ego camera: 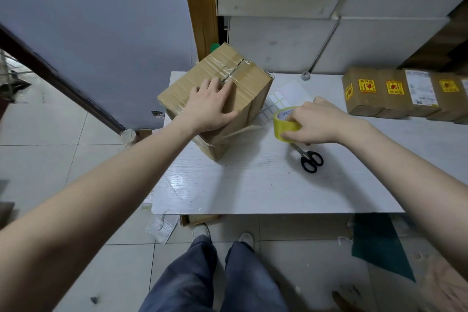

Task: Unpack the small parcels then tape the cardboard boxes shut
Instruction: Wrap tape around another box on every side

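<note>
Both arms reach forward from the bottom corners of the view. The left hand (209, 106) lies palm down on top of the cardboard box (215, 99), fingers straight and spread, the fingertips touching the taped seam that runs along the box's top. The right hand (312, 121) is curled around a yellow tape roll (285, 123), thumb on the near side and fingers over the far rim, holding it just above the white tabletop (253, 185). A strip of clear tape seems to stretch from the roll to the box's near right face, though it is faint.

The box stands on the tabletop's far left part, turned diagonally, its long axis running from near left to far right, one corner pointing toward the person. Black-handled scissors (309, 158) lie just beside the roll, handles toward the person. A sheet of labels (281, 99) lies between box and roll. A row of small parcels (395, 94) sits at the far right.
</note>
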`<state>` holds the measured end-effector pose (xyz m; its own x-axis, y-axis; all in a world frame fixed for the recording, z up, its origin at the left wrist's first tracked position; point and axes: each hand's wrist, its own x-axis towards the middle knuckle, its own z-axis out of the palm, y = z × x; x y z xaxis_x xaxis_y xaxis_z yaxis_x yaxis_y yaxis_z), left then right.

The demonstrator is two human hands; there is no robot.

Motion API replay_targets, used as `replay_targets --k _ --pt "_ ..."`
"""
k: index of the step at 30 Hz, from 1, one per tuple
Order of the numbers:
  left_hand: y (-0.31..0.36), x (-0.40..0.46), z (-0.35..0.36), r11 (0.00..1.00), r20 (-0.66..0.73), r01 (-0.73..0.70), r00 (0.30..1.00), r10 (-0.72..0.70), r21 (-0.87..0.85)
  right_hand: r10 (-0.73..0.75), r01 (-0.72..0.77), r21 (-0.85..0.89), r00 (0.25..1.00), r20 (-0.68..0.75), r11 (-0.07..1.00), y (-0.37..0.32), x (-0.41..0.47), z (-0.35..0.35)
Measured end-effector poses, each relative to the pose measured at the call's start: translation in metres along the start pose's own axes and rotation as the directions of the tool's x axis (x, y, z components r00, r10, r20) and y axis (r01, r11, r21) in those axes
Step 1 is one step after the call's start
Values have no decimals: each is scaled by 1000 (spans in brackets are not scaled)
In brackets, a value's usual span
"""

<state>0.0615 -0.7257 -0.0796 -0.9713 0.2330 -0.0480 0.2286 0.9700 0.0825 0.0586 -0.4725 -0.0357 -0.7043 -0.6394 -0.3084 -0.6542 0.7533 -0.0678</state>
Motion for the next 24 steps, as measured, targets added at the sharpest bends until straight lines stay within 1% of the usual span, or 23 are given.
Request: replay_targets --k 1,2,4,6,8,12,14,16,17,19,20,21,22,24 --pt "4 3 0 998 -8 48 999 -49 -33 7 -7 -11 1000 -20 1000 1 -1 1" --pt "7 6 1 993 15 91 996 -91 -74 18 -19 -20 999 -48 1000 3 -3 2" --pt "9 9 4 976 132 165 980 -147 -140 46 -48 -23 994 -95 999 7 -6 4" --pt "9 9 7 973 216 192 963 -161 -127 50 -53 -21 992 -112 998 7 -9 7" --pt "8 9 8 979 236 178 960 -151 -96 38 -43 -32 989 -142 999 6 -10 9" --pt "4 10 5 987 270 146 955 -123 -66 11 -53 -160 968 -253 986 3 -6 4" --pt "2 10 3 990 285 127 953 -107 -53 26 -86 -197 957 -290 977 0 -4 3" --pt "-4 8 3 993 289 109 953 -91 -47 60 -126 -195 948 -313 973 2 -2 2" --pt "-6 8 2 994 290 104 953 -88 -41 103 -169 -189 944 -313 967 7 -1 0" --pt "-8 5 2 995 295 94 952 -81 -30 251 -306 -148 918 -306 941 20 -4 -8" --pt "-7 5 2 996 299 87 951 -76 -22 300 -352 -135 904 -304 926 25 -6 -11" --pt "-7 5 1 997 308 78 949 -69 -17 320 -373 -132 896 -309 918 28 -7 -12" --pt "-7 5 0 997 318 74 946 -63 -23 309 -366 -141 898 -314 920 30 -8 -12" --pt "-10 3 -3 998 327 54 944 -41 -28 278 -327 -149 920 -275 933 28 -8 -9"
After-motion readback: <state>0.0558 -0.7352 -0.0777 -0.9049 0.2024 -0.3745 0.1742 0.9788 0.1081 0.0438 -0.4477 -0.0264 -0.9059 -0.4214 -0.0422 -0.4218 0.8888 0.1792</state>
